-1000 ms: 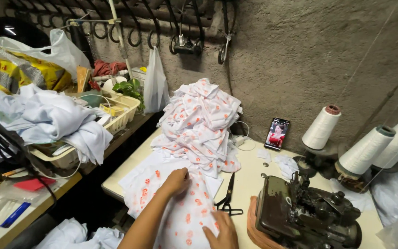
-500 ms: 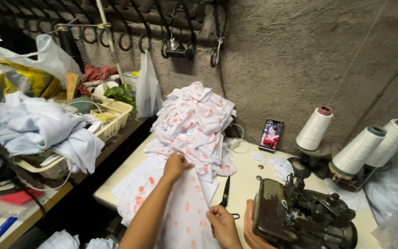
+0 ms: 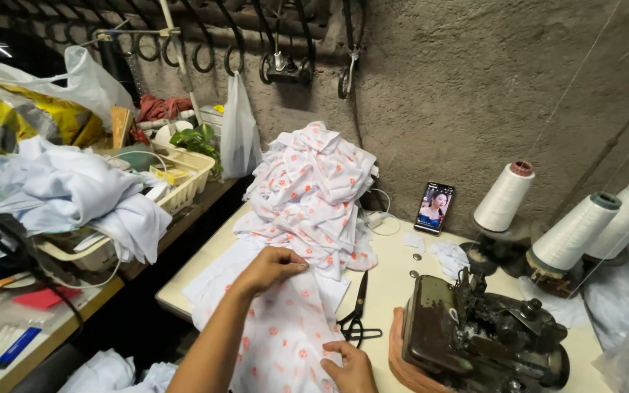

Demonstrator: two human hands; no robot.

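Left hand (image 3: 272, 266) moved up printed cloth (image 3: 285, 335) (pinching), scissors (image 3: 356, 316) beside

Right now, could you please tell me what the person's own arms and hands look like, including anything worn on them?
Both are bare. The left hand and its forearm show no sleeve, glove, watch or bracelet up to the frame's lower edge. The right hand is only partly in view at the bottom; no ring or glove shows on it, and its wrist and arm are cut off.

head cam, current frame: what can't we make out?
- Right hand: cut by the bottom edge; grip unclear.
- Printed cloth under left hand: lower part out of frame.
- Scissors: blade tips tucked under the cloth pile.
- Sewing machine: dark, base cut off.
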